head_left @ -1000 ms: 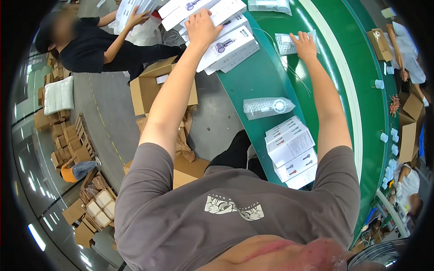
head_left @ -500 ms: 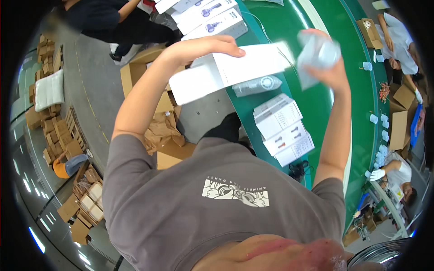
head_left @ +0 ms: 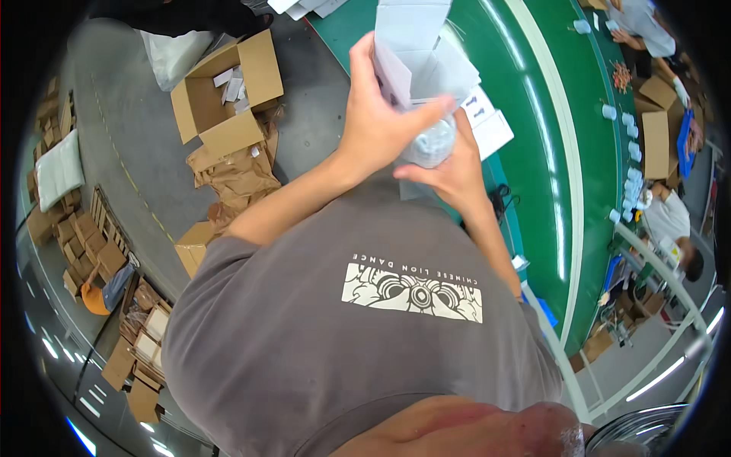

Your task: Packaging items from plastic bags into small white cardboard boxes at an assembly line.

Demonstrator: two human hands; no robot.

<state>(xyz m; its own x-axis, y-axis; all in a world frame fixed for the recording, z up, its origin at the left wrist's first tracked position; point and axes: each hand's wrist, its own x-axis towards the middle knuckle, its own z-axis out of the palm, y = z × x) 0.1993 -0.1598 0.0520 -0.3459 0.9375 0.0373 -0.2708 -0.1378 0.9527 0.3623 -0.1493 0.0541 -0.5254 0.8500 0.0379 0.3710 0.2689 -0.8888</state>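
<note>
My left hand (head_left: 381, 122) grips an upright white folding carton (head_left: 415, 46) held close in front of my chest, its bottom flaps open. My right hand (head_left: 449, 171) holds a small item in clear plastic wrap (head_left: 430, 145) right at the carton's lower opening; the item is partly hidden by my fingers. Both hands touch each other around the carton's bottom. A stack of white leaflets (head_left: 487, 122) lies on the green table (head_left: 548, 114) just beyond my hands.
An open brown cardboard box (head_left: 225, 95) and crumpled brown paper (head_left: 236, 175) sit on the grey floor at left. Flattened cartons (head_left: 84, 251) pile up at far left. Other people work along the table's far right side (head_left: 670, 213).
Both hands left the table, lifted the flat white carton and the wrapped item, and came together near my chest. The carton now stands opened up.
</note>
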